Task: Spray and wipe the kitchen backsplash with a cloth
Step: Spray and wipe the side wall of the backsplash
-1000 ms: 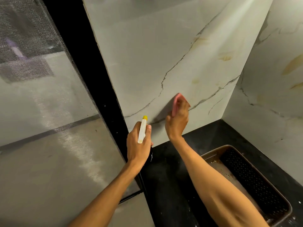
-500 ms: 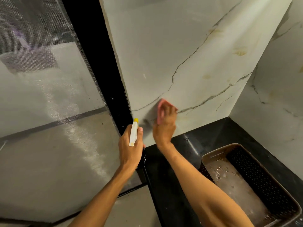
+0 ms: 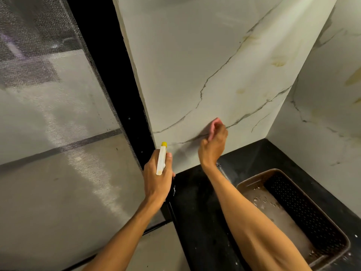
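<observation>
Right hand [image 3: 214, 142]: grip closed round a bunched pink cloth [image 3: 213, 126], held against the backsplash [image 3: 195, 65] low down, just left of a dark vein. Compared with half a second ago, the cloth sits a bit further right, with a wider gap to the bottle. Left hand [image 3: 156, 174]: grip wrapped round the spray bottle [image 3: 161, 161], same as before. The bottle has a slim white head and a yellow tip aimed at the wall; its dark body is mostly hidden. Backsplash is a glossy pale marble-look slab with thin grey veins and yellowish blotches upper right. Counter [image 3: 195, 212] is black, polished, with wet specks. Near right: brown rectangular basket [image 3: 254, 178], perforated walls, droplets inside. Left: fine grey mesh screen [image 3: 48, 94], black frame.
</observation>
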